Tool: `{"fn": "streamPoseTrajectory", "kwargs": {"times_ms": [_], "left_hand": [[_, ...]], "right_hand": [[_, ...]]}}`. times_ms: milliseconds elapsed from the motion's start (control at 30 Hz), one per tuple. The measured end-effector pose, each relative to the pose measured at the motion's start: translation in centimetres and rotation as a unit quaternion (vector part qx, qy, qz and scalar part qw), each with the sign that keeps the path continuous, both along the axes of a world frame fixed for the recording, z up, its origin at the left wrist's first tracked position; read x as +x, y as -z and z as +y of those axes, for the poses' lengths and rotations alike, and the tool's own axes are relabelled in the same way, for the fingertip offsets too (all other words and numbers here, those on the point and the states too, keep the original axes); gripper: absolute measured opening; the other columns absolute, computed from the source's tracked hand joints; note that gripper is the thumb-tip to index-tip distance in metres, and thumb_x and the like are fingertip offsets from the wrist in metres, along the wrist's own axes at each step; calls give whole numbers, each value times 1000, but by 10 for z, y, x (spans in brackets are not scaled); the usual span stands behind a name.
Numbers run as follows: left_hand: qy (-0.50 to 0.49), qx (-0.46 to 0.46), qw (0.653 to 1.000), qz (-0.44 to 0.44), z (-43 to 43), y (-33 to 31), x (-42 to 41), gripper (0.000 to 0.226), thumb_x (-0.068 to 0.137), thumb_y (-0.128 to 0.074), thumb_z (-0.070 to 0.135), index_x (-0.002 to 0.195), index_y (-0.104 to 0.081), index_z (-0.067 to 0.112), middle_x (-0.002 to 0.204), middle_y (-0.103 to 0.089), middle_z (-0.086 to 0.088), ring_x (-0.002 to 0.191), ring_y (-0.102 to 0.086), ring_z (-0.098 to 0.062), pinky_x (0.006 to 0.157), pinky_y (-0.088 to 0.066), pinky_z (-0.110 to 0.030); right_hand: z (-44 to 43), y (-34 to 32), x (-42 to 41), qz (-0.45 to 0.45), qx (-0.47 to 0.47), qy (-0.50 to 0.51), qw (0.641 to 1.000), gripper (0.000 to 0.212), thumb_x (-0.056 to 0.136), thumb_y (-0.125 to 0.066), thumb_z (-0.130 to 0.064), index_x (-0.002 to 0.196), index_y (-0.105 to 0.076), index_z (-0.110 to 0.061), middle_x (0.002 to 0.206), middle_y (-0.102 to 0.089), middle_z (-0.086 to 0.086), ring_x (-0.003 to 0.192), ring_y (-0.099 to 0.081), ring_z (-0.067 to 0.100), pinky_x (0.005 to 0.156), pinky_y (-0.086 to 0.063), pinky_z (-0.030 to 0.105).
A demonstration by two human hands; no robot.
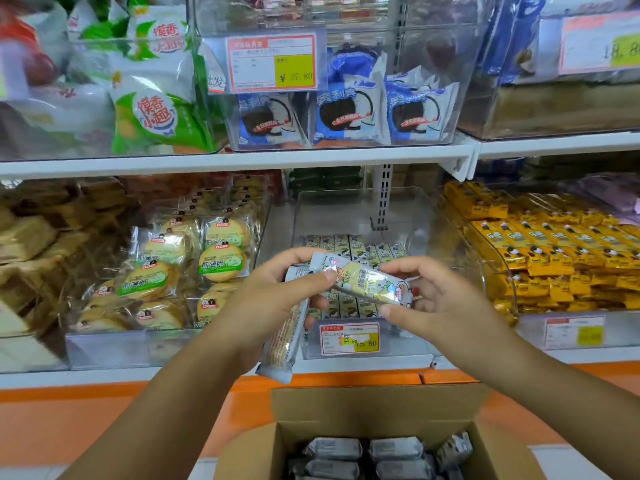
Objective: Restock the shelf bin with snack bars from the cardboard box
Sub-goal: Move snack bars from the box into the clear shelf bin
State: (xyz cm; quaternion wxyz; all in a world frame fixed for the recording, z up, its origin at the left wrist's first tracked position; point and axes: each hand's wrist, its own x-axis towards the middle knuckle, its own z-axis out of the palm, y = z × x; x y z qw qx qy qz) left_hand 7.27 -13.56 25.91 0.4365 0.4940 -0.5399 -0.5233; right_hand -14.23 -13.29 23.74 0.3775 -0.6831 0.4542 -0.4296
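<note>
While both hands are meeting in front of the shelf bin (360, 209), they are sharing one snack bar (367, 280) between them. The left hand (277, 296) is curling round with its thumb pressing on the bar's left end, and its palm is also gripping a second bar (282, 341) that is hanging down below the bin's front lip. The right hand (440, 299) is half closed, its thumb and fingertips pinching the shared bar's right end. That makes two bars in hand, one held level and tilted, one hanging nearly upright.

Behind the hands, the clear bin is holding two rows of the same bars standing on edge; the far row is showing about seven, while the near row is mostly hidden by the hands. A price tag (349, 338) is sitting on the bin's front wall. Below the bin, the cardboard box (377, 407) is standing open with its flaps spread, and about five wrapped bars are showing inside it. Left of the bin, round biscuit packs (221, 261) are filling a neighbouring bin; right of it, yellow wrapped snacks (561, 258) are piling up in another.
</note>
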Motion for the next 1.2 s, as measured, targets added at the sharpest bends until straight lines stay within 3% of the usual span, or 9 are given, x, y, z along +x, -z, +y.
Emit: {"fn": "streamPoseTrajectory", "kwargs": {"times_ms": [167,333,467,600,733,933,1000,1067,1200], "left_hand": [[7,4,1000,-8,-1,-2,4,20,83,-73,20,102,-71,25,74,-69,1,70,-64,-14,61,-50,-30],[62,-13,991,-121,-3,-4,14,17,78,-77,29,92,-69,26,71,-68,11,69,-63,-12,67,-47,-28],[74,-5,990,-121,0,-5,13,9,84,-72,27,90,-69,21,69,-66,10,67,-64,-14,64,-48,-22],[55,-14,993,-105,1,-2,5,13,82,-75,24,92,-68,17,71,-66,4,65,-62,-14,61,-49,-24],[5,-24,998,-66,1,6,-8,17,80,-76,33,90,-66,22,68,-68,9,61,-62,-9,63,-50,-27],[-11,-50,996,-73,-6,7,-15,14,86,-71,33,96,-65,25,68,-67,10,62,-63,-7,59,-49,-16],[-28,-65,993,-96,-12,3,-8,8,88,-67,37,95,-64,37,84,-67,-9,73,-64,-24,67,-48,-26],[-56,-64,992,-94,-17,-1,0,19,91,-57,29,99,-62,46,99,-61,-20,71,-56,-27,68,-43,-32],[-83,-47,991,-92,-23,-2,17,48,95,-43,16,117,-52,58,85,-55,10,53,-41,-11,52,-38,-29]], "right_hand": [[-2,-5,-1,-101,84,-20,991,36,79,-71,-1,107,-60,-21,95,-71,-17,88,-71,10,67,-54,15],[-5,-10,-3,-59,94,-36,993,34,82,-68,-4,110,-61,-24,108,-68,8,91,-70,22,87,-56,39],[-5,-16,-4,-32,88,-58,994,39,85,-64,0,110,-62,-29,117,-62,5,93,-67,29,87,-56,38],[-11,-11,1,-203,125,6,971,61,78,-67,5,128,-48,-25,122,-61,8,96,-69,23,89,-53,34],[-11,-8,15,-317,174,28,932,59,72,-68,-3,127,-48,-8,116,-68,10,104,-68,20,90,-55,31],[-21,-13,32,-234,182,-18,955,53,83,-67,-5,124,-50,-32,105,-73,7,96,-70,23,84,-53,37],[-47,-14,25,-185,165,35,968,55,81,-70,-6,127,-51,-29,100,-74,5,93,-70,20,79,-50,32],[-81,-9,13,-95,167,112,975,57,81,-70,-3,130,-50,-23,95,-72,5,87,-68,18,74,-51,32],[-137,13,3,88,209,174,958,55,85,-64,2,135,-47,-14,78,-60,7,80,-60,28,78,-51,41]]}}
